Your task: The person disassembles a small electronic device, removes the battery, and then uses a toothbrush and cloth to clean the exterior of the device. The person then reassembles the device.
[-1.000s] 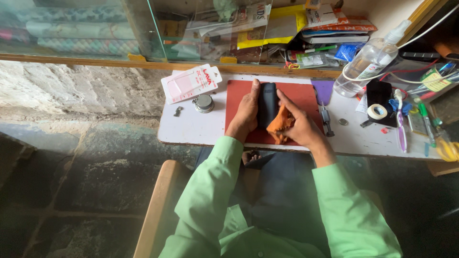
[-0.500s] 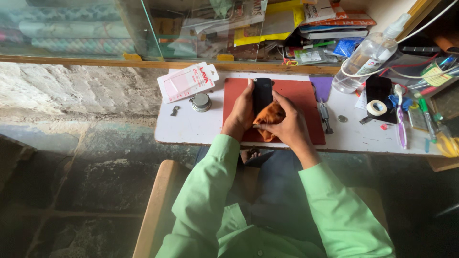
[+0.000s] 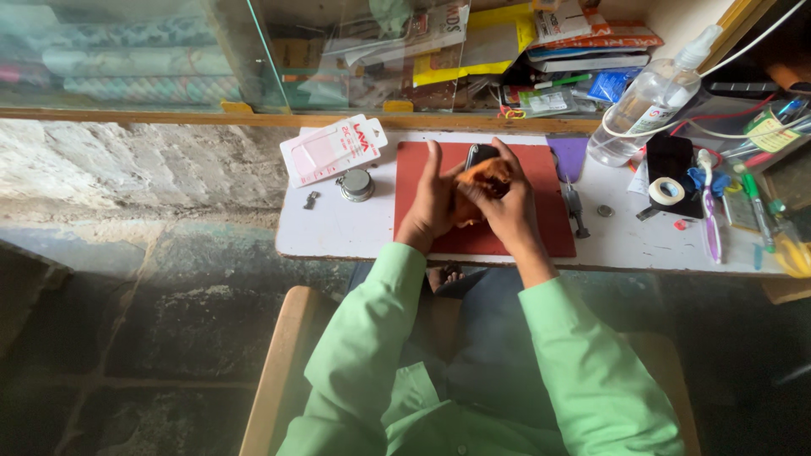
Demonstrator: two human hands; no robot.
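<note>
My left hand (image 3: 432,201) and my right hand (image 3: 504,205) meet over a red mat (image 3: 541,232) on a small white table (image 3: 338,232). Between them is a dark phone (image 3: 480,154), held up off the mat by my left hand. My right hand presses an orange cloth (image 3: 488,175) against the phone. Most of the phone is hidden by my fingers and the cloth. Both my sleeves are light green.
A pink-and-white package (image 3: 331,149) and a small round metal tin (image 3: 356,184) lie left of the mat. To the right are a clear spray bottle (image 3: 650,105), a tape roll (image 3: 666,191), a dark device, brushes and tools. A glass case stands behind; a wooden chair is below.
The phone lay flat on the mat a second ago; both hands have lifted it and moved up the mat. The orange cloth has gone from beside the phone onto it.
</note>
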